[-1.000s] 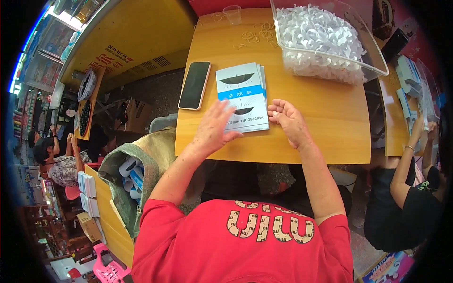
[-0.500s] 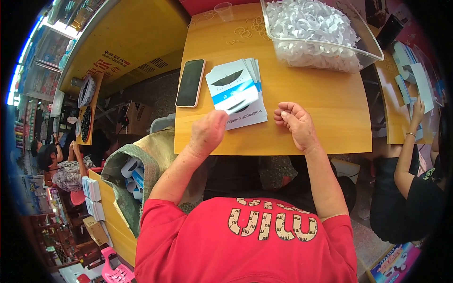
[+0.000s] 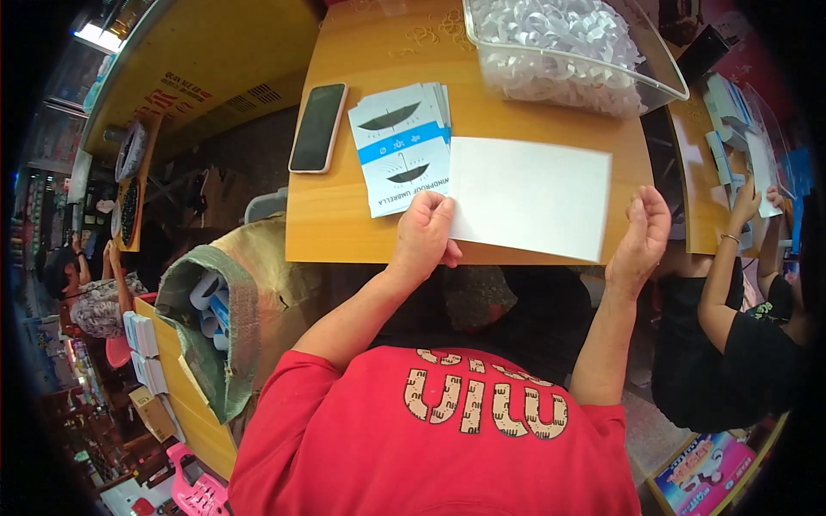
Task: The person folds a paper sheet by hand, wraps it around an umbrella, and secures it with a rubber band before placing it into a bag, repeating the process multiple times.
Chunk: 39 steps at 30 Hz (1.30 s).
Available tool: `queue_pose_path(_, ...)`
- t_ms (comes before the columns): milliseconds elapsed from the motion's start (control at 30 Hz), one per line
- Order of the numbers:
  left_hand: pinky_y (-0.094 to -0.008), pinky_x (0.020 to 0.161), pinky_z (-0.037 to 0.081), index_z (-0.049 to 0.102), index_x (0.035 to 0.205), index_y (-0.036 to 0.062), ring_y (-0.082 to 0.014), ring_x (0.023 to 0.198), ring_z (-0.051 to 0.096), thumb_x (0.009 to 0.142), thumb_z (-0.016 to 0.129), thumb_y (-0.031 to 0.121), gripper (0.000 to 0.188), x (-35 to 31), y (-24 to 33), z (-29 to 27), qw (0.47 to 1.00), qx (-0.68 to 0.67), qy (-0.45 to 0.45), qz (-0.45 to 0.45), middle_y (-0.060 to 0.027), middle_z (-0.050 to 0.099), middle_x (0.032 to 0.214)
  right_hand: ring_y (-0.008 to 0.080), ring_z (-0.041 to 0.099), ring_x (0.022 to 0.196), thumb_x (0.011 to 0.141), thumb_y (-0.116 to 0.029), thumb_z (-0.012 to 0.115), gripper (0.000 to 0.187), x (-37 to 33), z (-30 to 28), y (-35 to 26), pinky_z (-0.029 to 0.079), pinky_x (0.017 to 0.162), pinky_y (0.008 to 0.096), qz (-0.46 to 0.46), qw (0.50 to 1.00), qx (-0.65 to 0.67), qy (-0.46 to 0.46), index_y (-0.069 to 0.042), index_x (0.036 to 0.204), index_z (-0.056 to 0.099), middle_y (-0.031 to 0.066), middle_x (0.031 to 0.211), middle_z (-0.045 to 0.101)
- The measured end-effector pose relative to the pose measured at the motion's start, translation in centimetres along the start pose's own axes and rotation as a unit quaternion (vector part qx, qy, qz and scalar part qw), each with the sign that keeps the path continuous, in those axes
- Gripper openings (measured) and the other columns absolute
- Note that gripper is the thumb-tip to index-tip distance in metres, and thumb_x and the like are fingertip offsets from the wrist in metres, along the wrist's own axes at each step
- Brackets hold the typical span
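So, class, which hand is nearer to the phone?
Left. The left hand is right of the phone and nearer the body, holding the white sheet; the right hand is farther right, beyond it.

Phone (image 3: 318,129) left of leaflets (image 3: 400,150); probably paper strips (image 3: 559,33) in tub (image 3: 659,67).

The wooden table (image 3: 508,122) carried a stack of printed cards (image 3: 389,148) just beyond and left of the left hand (image 3: 425,229), a phone (image 3: 317,129) farther left of that hand, rubber bands (image 3: 422,36) well beyond it, and a clear plastic box (image 3: 551,76) well beyond the right hand (image 3: 638,236).
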<state>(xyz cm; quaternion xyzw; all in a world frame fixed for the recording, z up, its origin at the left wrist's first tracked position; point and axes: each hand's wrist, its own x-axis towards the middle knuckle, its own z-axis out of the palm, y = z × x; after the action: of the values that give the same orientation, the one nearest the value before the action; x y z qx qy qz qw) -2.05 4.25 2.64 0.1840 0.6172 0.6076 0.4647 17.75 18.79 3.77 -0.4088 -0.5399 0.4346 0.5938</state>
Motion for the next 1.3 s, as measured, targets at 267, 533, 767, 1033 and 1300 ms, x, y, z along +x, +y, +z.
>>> queue_pose_path(267,-0.0247,0.049,0.049,0.045,0.09,0.0026,-0.0132,0.057,0.056,0.085,0.045,0.017,0.015,0.7,-1.2,1.5,0.985,-0.008,-0.132,-0.108,-0.0065,0.053,0.076,0.0194,0.055,0.074,0.075,-0.004,0.052,0.01,-6.2,3.5,-0.7,0.043,0.066,0.0262,0.016,0.917,-0.125,-0.379,-0.001,0.084,0.055,0.0096,0.079,0.055)
queue_pose_path(533,-0.0285,0.072,0.049,0.046,0.104,-0.0039,-0.0185,0.084,0.058,0.082,0.047,0.007,0.025,0.4,-0.6,0.7,0.967,-0.023,-0.201,-0.157,-0.0118,0.055,0.095,0.0227,0.055,0.072,0.074,-0.005,0.052,0.011,-5.8,3.6,0.3,0.044,0.065,0.0278,0.048,0.911,-0.141,-0.384,0.0,0.083,0.055,0.0115,0.077,0.056)
queue_pose_path(767,-0.0242,0.069,0.049,0.048,0.104,-0.0027,-0.0148,0.08,0.058,0.083,0.045,0.007,0.023,-0.3,-0.5,1.2,0.979,-0.014,-0.184,-0.086,-0.0094,0.056,0.093,0.0269,0.052,0.064,0.072,-0.01,0.053,0.006,-5.8,4.3,-0.2,0.043,0.058,0.0342,-0.109,0.862,-0.246,-0.429,-0.004,0.072,0.053,0.0105,0.067,0.052)
queue_pose_path(1033,-0.0241,0.071,0.047,0.048,0.105,-0.0014,-0.0139,0.081,0.059,0.083,0.045,0.004,0.024,-1.2,-0.4,1.9,0.958,0.215,-0.177,0.066,-0.0086,0.06,0.09,0.026,0.052,0.061,0.072,-0.013,0.053,0.01,-6.4,4.3,-0.5,0.044,0.055,0.0342,-0.169,0.838,-0.302,-0.421,-0.005,0.069,0.049,0.0095,0.063,0.05)
queue_pose_path(1300,-0.0241,0.066,0.048,0.05,0.103,0.0008,-0.0152,0.078,0.06,0.08,0.047,0.004,0.024,-1.6,-0.4,2.6,0.93,0.303,-0.147,0.148,-0.0104,0.062,0.085,0.0259,0.053,0.058,0.072,-0.011,0.052,0.01,-6.5,4.3,-0.4,0.044,0.053,0.0346,-0.174,0.825,-0.326,-0.427,-0.005,0.066,0.048,0.0096,0.06,0.05)
